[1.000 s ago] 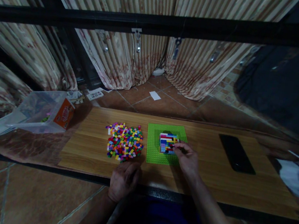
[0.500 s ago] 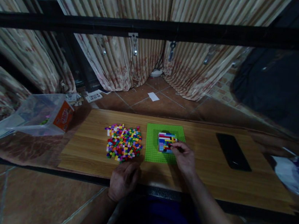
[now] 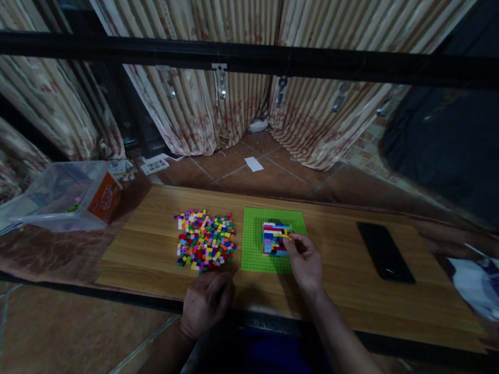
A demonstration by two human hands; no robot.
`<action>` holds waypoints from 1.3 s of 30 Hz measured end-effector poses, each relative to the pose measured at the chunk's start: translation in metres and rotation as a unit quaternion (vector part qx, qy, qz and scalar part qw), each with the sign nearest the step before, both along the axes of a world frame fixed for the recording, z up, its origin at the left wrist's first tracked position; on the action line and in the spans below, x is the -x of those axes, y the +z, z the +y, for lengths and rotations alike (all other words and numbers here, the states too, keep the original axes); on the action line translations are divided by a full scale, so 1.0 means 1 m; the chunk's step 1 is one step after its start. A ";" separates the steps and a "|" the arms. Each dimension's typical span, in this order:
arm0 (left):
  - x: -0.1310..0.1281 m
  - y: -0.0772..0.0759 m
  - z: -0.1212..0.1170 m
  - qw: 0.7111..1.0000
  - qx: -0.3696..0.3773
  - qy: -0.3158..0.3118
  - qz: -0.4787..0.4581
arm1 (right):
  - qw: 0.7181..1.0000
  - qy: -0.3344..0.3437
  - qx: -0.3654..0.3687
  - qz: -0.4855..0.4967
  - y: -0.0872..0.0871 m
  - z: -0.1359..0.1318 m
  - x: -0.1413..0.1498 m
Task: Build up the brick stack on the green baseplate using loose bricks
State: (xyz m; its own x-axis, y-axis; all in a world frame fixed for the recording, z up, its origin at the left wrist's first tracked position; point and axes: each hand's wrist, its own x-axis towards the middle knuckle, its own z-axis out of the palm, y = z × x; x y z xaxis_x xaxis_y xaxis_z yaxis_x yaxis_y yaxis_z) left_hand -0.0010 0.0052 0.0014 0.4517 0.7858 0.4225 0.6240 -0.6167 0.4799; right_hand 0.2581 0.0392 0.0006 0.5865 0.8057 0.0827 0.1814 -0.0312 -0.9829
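Note:
A small block of stacked toy bricks [image 3: 271, 242] in blue, white, red and yellow stands on a green studded baseplate [image 3: 249, 257]. Thumb and index finger of my right hand [image 3: 306, 262] are pinched at the right side of this stack, with a yellow toy brick [image 3: 288, 235] at the fingertips; whether it is attached to the stack is too small to tell. My left hand [image 3: 205, 304] rests curled at the table's near edge, just below a heap of loose mixed-colour toy bricks [image 3: 206, 239]. Its palm and fingertips are hidden.
On the right of the wooden table [image 3: 139, 258] lies a black phone-like slab [image 3: 385, 252]. A clear plastic bin [image 3: 64, 196] with an orange label stands at the left. Beyond the right end is a white and purple package [image 3: 489, 286]. A dark bar [image 3: 247, 61] crosses ahead.
The view has shifted slightly. My right fingertips have moved a little at the stack, and more yellow shows beside them. The left hand stays put.

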 end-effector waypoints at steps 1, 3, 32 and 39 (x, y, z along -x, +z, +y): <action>0.000 0.000 0.000 1.000 0.001 0.001 0.001 | 1.000 -0.004 0.006 -0.020 0.000 0.001 0.000; 0.000 0.000 -0.001 1.000 0.001 0.003 0.004 | 0.998 -0.010 0.013 -0.055 -0.001 0.001 0.000; 0.041 0.003 -0.032 0.991 -0.009 0.125 -0.053 | 0.960 -0.001 -0.079 -0.268 0.024 -0.027 0.009; 0.068 0.007 0.010 0.964 -0.006 0.262 -0.045 | 0.930 0.246 -0.050 -0.270 0.030 -0.036 0.075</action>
State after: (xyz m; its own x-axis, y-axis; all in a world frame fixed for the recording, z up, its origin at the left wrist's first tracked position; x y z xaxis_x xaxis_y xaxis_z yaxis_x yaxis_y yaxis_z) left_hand -0.0688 0.0157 0.0082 -0.0447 0.8907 0.4525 0.8078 -0.2342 0.5409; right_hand 0.1830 0.0030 0.0304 0.0004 0.9378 0.3471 0.6174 0.2728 -0.7378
